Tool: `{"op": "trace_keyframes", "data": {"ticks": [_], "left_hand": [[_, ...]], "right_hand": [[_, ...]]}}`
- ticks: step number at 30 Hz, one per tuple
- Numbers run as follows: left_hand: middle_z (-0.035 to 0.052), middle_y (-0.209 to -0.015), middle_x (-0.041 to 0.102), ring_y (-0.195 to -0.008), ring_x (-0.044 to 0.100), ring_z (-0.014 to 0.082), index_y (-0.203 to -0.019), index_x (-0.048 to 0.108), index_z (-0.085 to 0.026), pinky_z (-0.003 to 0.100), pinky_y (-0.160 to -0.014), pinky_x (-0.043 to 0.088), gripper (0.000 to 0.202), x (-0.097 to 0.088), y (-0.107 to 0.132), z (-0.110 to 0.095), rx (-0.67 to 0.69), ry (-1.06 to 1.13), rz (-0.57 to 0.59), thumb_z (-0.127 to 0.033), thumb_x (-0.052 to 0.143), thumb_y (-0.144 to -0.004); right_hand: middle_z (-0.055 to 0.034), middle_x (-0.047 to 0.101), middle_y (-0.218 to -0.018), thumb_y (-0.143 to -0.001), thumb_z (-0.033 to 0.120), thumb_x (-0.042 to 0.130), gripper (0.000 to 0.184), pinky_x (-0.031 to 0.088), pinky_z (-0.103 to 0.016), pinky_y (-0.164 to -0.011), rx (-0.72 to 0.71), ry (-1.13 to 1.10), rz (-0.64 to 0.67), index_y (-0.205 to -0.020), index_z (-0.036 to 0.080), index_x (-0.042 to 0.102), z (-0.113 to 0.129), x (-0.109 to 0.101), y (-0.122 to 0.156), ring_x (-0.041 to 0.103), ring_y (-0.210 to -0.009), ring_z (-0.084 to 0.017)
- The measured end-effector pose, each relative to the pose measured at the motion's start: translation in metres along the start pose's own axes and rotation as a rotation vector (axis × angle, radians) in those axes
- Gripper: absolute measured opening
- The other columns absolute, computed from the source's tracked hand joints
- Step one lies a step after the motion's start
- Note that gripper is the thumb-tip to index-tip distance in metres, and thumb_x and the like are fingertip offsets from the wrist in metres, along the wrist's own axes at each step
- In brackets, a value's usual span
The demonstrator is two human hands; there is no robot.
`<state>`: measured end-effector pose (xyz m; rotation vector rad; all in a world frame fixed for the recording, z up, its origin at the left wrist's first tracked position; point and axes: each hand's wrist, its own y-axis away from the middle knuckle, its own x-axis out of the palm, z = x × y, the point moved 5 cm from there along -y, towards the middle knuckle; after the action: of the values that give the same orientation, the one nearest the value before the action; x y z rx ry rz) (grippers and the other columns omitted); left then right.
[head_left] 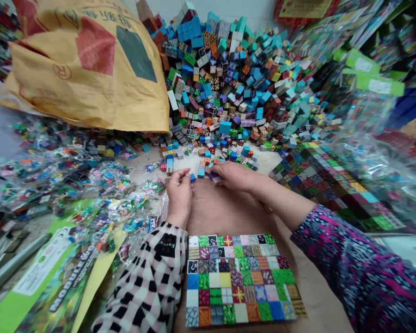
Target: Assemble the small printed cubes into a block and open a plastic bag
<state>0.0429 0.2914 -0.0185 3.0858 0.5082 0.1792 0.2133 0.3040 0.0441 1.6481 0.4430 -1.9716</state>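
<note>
My left hand (180, 192) is closed, its thumb and fingers pressed together above the brown work surface. A small blue block (193, 177) shows right at its fingertips; whether it is gripped or only beside them is unclear. My right hand (234, 175) curls its fingers down over small purple and grey patterned blocks (215, 177) at the near edge of the loose blocks. An orange and blue block stack (201, 169) stands between the hands. Nearer to me lies a flat rectangular layer of colourful patterned cubes (241, 282), with a wooden-looking piece (296, 300) at its right edge.
A big heap of loose blocks (229, 88) rises at the back. A yellow sack (90, 69) stands back left, above many small plastic packets (72, 171). Another cube panel (333, 185) and clear bags (370, 152) lie right. Green printed packaging (52, 273) lies front left.
</note>
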Motion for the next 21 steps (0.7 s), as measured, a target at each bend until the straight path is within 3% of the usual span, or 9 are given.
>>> {"op": "trace_keyframes", "data": {"ticks": [8,13,17,21], "left_hand": [[-0.0015,-0.076,0.062,-0.052,0.051,0.0071,-0.098,0.068,-0.018,0.016,-0.045,0.042,0.021,-0.004,-0.002,0.000,0.026,0.024,-0.061,-0.019,0.059,-0.079],[-0.0001,-0.081,0.063,-0.052,0.053,0.0078,-0.100,0.066,-0.016,0.018,-0.046,0.044,0.021,-0.005,-0.004,0.004,-0.002,-0.042,-0.076,-0.017,0.055,-0.081],[0.0055,-0.098,0.070,-0.062,0.062,0.0109,-0.105,0.066,-0.016,0.022,-0.056,0.052,0.025,-0.002,-0.006,0.008,0.024,-0.249,0.016,-0.016,0.057,-0.082],[0.0064,-0.100,0.073,-0.082,0.068,0.0171,-0.102,0.069,-0.017,0.028,-0.076,0.056,0.027,-0.001,-0.007,0.010,0.071,-0.343,0.069,-0.012,0.065,-0.076]], "right_hand": [[-0.0130,0.063,-0.107,-0.080,0.027,0.069,0.043,0.046,-0.036,-0.078,-0.025,0.023,0.014,-0.120,0.018,0.060,0.009,0.006,0.006,0.059,-0.097,-0.028],[-0.0138,0.061,-0.111,-0.077,0.040,0.072,0.052,0.047,-0.037,-0.077,0.044,-0.027,0.050,-0.122,0.017,0.058,0.013,0.009,0.018,0.058,-0.098,-0.029],[-0.0132,0.063,-0.112,-0.077,0.031,0.071,0.041,0.047,-0.037,-0.082,0.071,-0.161,0.063,-0.113,0.018,0.059,0.015,0.013,0.025,0.058,-0.100,-0.028],[-0.0155,0.061,-0.117,-0.076,0.035,0.072,0.056,0.048,-0.039,-0.084,0.095,-0.205,0.104,-0.126,0.015,0.055,0.019,0.018,0.030,0.059,-0.100,-0.029]]}}
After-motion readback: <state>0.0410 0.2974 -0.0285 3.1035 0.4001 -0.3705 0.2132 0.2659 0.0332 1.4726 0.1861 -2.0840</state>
